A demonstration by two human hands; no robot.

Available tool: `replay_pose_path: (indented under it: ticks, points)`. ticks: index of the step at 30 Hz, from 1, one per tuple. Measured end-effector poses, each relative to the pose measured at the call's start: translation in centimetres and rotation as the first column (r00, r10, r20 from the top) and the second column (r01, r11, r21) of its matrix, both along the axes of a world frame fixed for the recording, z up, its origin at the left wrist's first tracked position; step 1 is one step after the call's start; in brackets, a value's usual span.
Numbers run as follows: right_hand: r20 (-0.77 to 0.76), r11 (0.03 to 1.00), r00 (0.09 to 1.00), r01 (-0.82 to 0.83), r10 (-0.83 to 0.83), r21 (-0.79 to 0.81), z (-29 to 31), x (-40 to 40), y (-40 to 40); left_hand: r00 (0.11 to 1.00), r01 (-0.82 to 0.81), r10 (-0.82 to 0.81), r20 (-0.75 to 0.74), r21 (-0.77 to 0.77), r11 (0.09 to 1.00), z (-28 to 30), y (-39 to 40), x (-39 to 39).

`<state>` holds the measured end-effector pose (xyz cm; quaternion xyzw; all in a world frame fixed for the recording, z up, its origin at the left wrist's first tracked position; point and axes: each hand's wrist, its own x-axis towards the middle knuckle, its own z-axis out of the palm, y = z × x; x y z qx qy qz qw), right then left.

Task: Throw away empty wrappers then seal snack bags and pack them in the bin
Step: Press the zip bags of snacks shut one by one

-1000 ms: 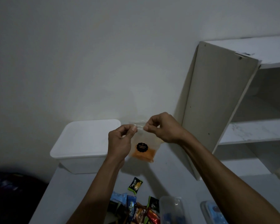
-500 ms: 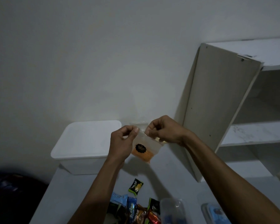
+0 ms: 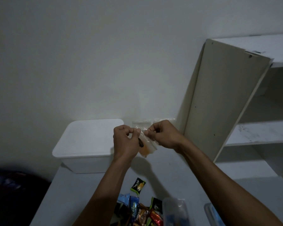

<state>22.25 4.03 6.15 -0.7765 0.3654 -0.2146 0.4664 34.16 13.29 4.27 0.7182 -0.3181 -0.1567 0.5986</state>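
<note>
A small clear snack bag [image 3: 147, 148] with orange contents and a black round label hangs in the air above the table. My left hand [image 3: 125, 142] pinches its top edge at the left, and my right hand [image 3: 162, 135] pinches the same edge at the right. The bag is turned nearly edge-on, so most of the label is hidden. A white bin [image 3: 87, 144] with its lid on stands on the table just left of my hands. Two more clear bags [image 3: 140, 123] lean against the wall behind my hands.
A heap of wrapped snacks [image 3: 142, 212] lies at the table's near edge, with one green-black packet [image 3: 137, 185] apart from it. Clear plastic containers [image 3: 176, 211] stand at the bottom right. A white shelf unit [image 3: 225, 101] rises on the right. Something dark [image 3: 15, 193] sits left of the table.
The bag has turned from facing me to nearly edge-on, and my two hands have come closer together along its top edge.
</note>
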Motion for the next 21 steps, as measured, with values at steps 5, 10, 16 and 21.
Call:
replay_pose_path:
  ticks: [5, 10, 16, 21]
  points:
    - [0.036, 0.999, 0.999, 0.034, -0.034, -0.004, -0.4, 0.2, 0.4, 0.999, 0.022, -0.023, 0.032, 0.042, 0.999, -0.8, -0.3, 0.2]
    - [0.051, 0.999, 0.998, 0.025, -0.026, 0.027, -0.8, 0.0, 0.7, 0.999, 0.047, -0.045, -0.027, 0.069, 0.997, -1.0, -0.3, 0.1]
    - [0.034, 0.999, 0.999, 0.039, -0.040, 0.018, -1.1, -0.1, 1.4, 0.997, 0.076, -0.075, -0.014, 0.103, 0.992, 0.3, 0.7, -0.8]
    - [0.070, 0.990, 0.996, 0.037, -0.047, 0.139, -1.1, -0.3, 1.9, 0.993, 0.103, -0.096, -0.074, 0.106, 0.989, 0.7, 1.2, -1.1]
